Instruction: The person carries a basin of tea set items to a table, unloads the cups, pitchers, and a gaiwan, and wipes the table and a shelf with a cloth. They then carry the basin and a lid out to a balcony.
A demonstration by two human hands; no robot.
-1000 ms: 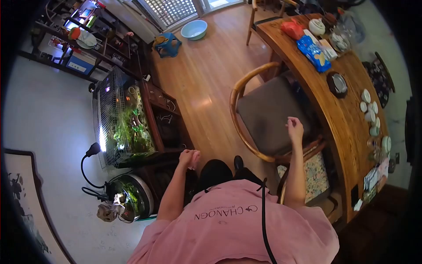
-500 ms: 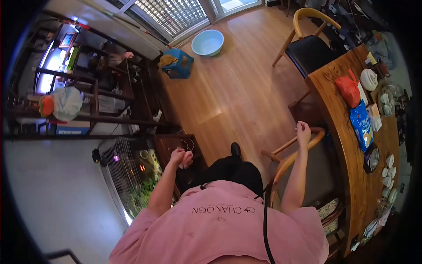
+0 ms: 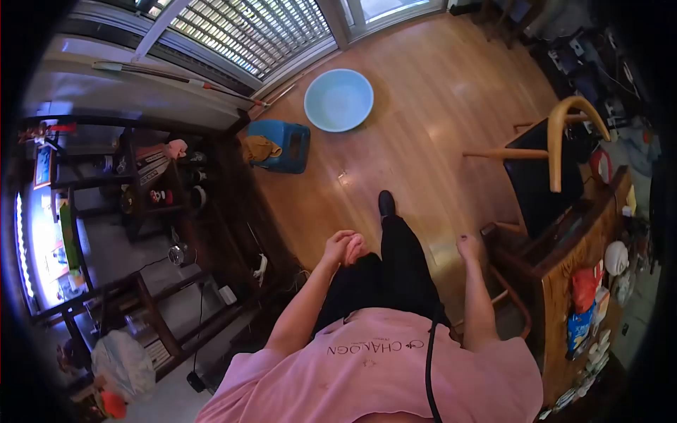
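My left hand [image 3: 336, 248] is closed around a crumpled pink cloth [image 3: 355, 249], held in front of my left thigh. Out to the other side, my right hand [image 3: 467, 248] hangs above the wooden floor [image 3: 423, 162] with its fingers curled in and nothing visible in them. Ahead on the floor sits a light-blue basin [image 3: 338, 100]. Beside it stands a blue plastic stool [image 3: 290, 146] with a brown cloth [image 3: 261, 149] draped over its edge.
Dark shelving [image 3: 169, 282] lines the left side. On the right are a wooden chair with a black seat [image 3: 539, 176] and a wooden table [image 3: 564, 310] carrying a red bag [image 3: 585, 285] and a blue packet [image 3: 580, 330]. A slatted window [image 3: 250, 35] lies beyond the basin.
I have moved forward, so the basin and stool appear nearer and the table has shifted back along my right. My left hand has swung inward with the pink cloth; my right hand is lower.
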